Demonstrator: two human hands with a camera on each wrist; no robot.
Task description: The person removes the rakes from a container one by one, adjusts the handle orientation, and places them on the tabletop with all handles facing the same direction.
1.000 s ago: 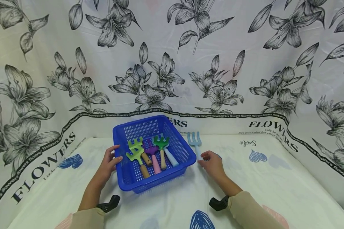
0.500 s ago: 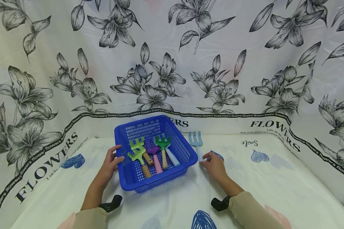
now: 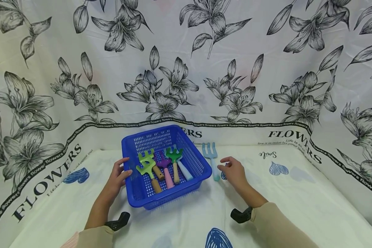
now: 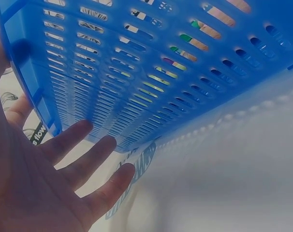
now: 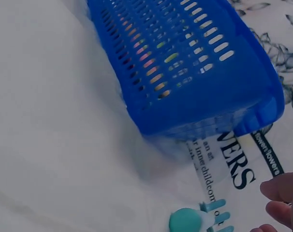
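A blue plastic basket [image 3: 173, 199] holds several small garden hand forks, among them a light green one [image 3: 147, 167], a purple one with a pink handle [image 3: 168, 178] and a dark green one [image 3: 174, 155]. My left hand [image 3: 116, 177] grips its left rim, thumb over the edge; in the left wrist view the other fingers spread near the slotted wall. Right of the basket lies a light blue fork [image 3: 213, 163], its teal handle end [image 5: 185, 220] near the camera in the right wrist view. Just beside that handle my right hand [image 3: 235, 172] hovers with bent, relaxed fingers, holding nothing.
A white cloth [image 3: 186, 224] printed with hearts and lettering covers the table. Behind it hangs a flower-printed curtain [image 3: 186, 96], close to the basket's far side. Black camera mounts [image 3: 117, 220] sit on both wrists.
My right hand has come away from the light blue fork's handle and shifted slightly right, leaving the handle end uncovered. The left hand and the basket stay where they were.
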